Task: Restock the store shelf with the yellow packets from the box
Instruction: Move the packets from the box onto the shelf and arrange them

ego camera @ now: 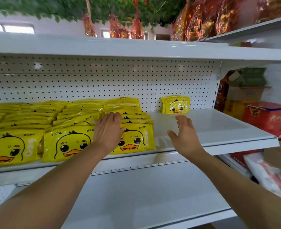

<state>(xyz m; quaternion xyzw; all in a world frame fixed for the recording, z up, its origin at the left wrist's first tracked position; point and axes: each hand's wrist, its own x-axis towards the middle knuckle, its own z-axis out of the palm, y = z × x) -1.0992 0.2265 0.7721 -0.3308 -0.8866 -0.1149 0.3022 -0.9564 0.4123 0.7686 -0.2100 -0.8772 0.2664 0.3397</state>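
Our left hand (109,128) rests flat on yellow packets (80,141), faces tilted up-front, long axes along white shelf (219,129); right hand (184,136) open, empty.

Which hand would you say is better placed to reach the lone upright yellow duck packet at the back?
Probably the right hand: open, empty, just before the lone upright yellow duck packet. The left hand rests on the packet row.
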